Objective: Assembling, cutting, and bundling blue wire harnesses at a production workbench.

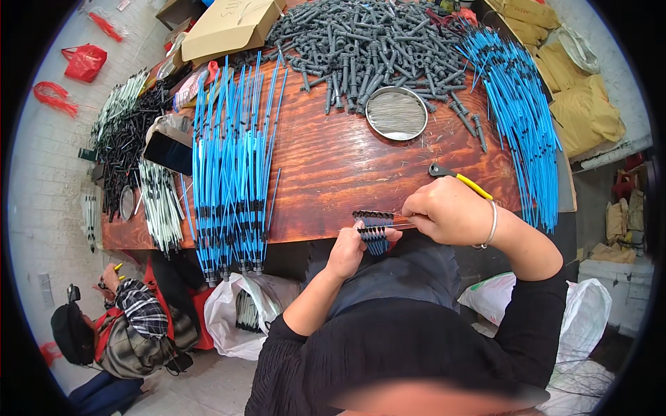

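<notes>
My left hand (pixel 347 254) is closed around a bundle of thin blue rods (pixel 377 246) with black ends, held in front of the table edge above my lap. The black ends line up in rows beside my fingers. Just right of them, my right hand (pixel 440 211) is closed in a pinch, with a thin wire-like piece between the fingertips and the bundle. A tool with a yellow handle (pixel 474 186) and a black end shows behind my right hand; whether that hand touches it cannot be made out. A round metal dish (pixel 396 137) of thin metal pins stands farther back.
A heap of grey plastic tubes (pixel 368 48) covers the table's far side. Blue rods lie left (pixel 232 159) and right (pixel 520 125). A phone (pixel 168 152), pale rods (pixel 161 208) and a cardboard box (pixel 232 28) are left. White sacks (pixel 239 312) stand below; a co-worker (pixel 132 312) sits lower left.
</notes>
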A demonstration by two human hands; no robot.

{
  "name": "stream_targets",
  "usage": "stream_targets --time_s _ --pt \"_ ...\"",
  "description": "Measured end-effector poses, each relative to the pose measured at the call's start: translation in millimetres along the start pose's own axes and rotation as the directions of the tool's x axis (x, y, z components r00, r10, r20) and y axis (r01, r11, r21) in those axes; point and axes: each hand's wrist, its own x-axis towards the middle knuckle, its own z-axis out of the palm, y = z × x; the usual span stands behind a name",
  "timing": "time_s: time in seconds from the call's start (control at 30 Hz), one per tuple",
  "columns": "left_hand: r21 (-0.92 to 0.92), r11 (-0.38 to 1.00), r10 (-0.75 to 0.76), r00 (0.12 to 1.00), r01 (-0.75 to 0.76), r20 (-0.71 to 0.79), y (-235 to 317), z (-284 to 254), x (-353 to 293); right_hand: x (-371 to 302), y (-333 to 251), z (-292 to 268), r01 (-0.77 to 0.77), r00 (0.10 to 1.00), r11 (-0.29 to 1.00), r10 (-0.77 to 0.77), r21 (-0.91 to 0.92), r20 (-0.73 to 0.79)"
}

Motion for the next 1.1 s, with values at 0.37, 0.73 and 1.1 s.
stream_targets --time_s 0.37,0.73,1.1 --pt "-0.108 0.994 0.022 1.000 -0.025 -0.021 9.0 8.2 5.1 3.9 9.0 -1.9 0.035 0.999 0.987 -0.038 0.157 0.011" --pt "0.021 1.000 -0.020 0.999 0.020 -0.031 5.7 2.1 1.7 -4.5 4.7 -16.6 -0.054 0.998 0.971 0.046 0.235 0.041" --pt "-0.037 0.997 0.074 0.997 -0.075 -0.019 4.1 7.9 4.7 -2.6 4.0 -11.7 0.010 0.992 0.990 0.008 0.142 -0.124"
